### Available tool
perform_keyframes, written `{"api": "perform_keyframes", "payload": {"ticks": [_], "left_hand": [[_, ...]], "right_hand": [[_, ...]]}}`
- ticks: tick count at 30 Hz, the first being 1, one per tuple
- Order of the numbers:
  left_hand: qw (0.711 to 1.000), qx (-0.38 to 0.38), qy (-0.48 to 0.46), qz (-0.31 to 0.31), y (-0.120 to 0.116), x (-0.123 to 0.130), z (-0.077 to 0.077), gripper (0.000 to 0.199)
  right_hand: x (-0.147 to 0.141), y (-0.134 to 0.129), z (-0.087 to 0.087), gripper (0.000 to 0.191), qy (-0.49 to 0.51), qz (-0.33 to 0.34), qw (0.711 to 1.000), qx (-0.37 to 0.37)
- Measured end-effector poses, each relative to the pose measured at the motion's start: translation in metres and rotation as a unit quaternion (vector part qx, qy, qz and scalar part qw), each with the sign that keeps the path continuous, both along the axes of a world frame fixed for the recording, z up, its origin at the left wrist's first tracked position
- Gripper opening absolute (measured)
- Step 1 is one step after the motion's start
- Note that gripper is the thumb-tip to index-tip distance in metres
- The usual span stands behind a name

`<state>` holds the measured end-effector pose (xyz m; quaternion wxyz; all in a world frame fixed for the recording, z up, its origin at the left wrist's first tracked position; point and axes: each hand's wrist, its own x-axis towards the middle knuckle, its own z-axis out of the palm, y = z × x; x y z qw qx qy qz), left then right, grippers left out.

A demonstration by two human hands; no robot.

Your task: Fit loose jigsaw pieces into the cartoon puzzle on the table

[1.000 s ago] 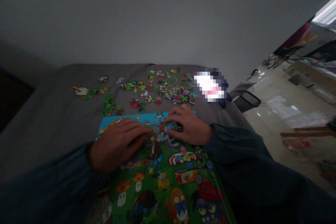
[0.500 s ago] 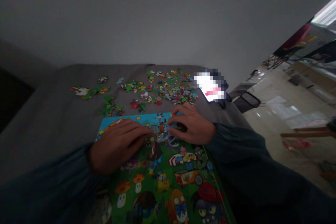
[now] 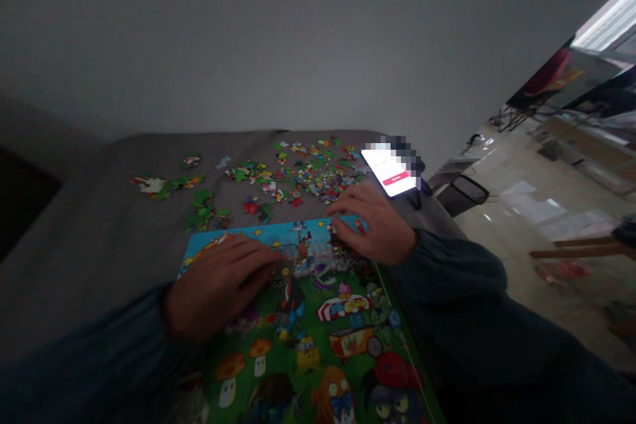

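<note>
Green puzzle [image 3: 303,338]: assembled cartoon picture lying flat on the grey cloth [image 3: 109,225], its blue far edge under both hands.
Left grip [image 3: 218,288]: open, fingers laid flat across the puzzle, holding nothing visible.
Right grip [image 3: 375,222]: fingers curled down at the far edge; whether they pinch a piece, I cannot tell.
Loose pieces [image 3: 298,175]: scattered in clumps beyond the puzzle, near the right grip.
Phone [image 3: 387,172]: lit, just past the right grip.
Risk: soft cloth could let the puzzle slide under pressure, splitting joined pieces; a careless right wrist could knock the phone or loose pieces.
</note>
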<state>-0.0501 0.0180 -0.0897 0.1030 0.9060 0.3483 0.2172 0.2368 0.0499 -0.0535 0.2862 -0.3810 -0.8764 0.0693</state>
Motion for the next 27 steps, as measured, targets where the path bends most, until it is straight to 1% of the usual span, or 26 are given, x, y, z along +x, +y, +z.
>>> {"api": "perform_keyframes", "payload": {"ticks": [2, 4, 6, 8, 11, 13, 16, 20, 22, 23, 25, 26, 27], "left_hand": [[1.0, 0.002, -0.004, 0.008, 0.0, 0.0, 0.001, 0.029], [1.0, 0.007, -0.007, 0.009, 0.0, 0.0, 0.001, 0.029], [1.0, 0.012, -0.007, 0.005, 0.0, 0.0, 0.001, 0.029], [1.0, 0.017, -0.003, 0.001, 0.001, 0.0, 0.001, 0.028], [1.0, 0.015, 0.001, 0.003, 0.001, -0.001, -0.001, 0.027], [1.0, 0.012, -0.002, 0.009, 0.001, -0.002, -0.002, 0.027], [1.0, 0.012, -0.009, 0.01, 0.001, -0.003, -0.002, 0.027], [1.0, 0.013, -0.006, 0.001, 0.001, -0.003, 0.001, 0.026], [1.0, 0.009, -0.018, -0.008, 0.0, 0.0, 0.009, 0.024], [0.999, -0.001, -0.031, -0.016, -0.002, 0.003, 0.017, 0.022], [0.997, -0.027, -0.068, -0.04, -0.011, 0.013, 0.04, 0.021], [0.994, -0.042, -0.088, -0.051, -0.018, 0.02, 0.055, 0.022], [0.991, -0.04, -0.108, -0.07, -0.027, 0.027, 0.07, 0.025]], "right_hand": [[0.009, 0.011, -0.002, 0.019, 0.021, -0.052, 0.998, 0.023], [0.017, 0.024, -0.01, 0.023, 0.032, -0.103, 0.993, 0.037], [0.022, 0.036, -0.021, 0.025, 0.024, -0.14, 0.989, 0.031], [0.022, 0.046, -0.032, 0.026, -0.006, -0.157, 0.988, 0.008], [0.015, 0.054, -0.043, 0.031, -0.061, -0.149, 0.986, -0.04], [0.011, 0.055, -0.045, 0.026, -0.075, -0.133, 0.986, -0.06], [0.009, 0.054, -0.043, 0.018, -0.063, -0.121, 0.989, -0.063], [0.011, 0.054, -0.041, 0.018, -0.054, -0.11, 0.991, -0.058], [0.013, 0.057, -0.04, 0.019, -0.026, -0.135, 0.99, -0.033], [0.014, 0.059, -0.04, 0.02, -0.007, -0.155, 0.988, -0.016], [0.018, 0.064, -0.041, 0.024, 0.027, -0.193, 0.981, 0.014], [0.02, 0.066, -0.043, 0.027, 0.038, -0.206, 0.978, 0.023], [0.022, 0.068, -0.044, 0.029, 0.045, -0.213, 0.976, 0.027]]}}
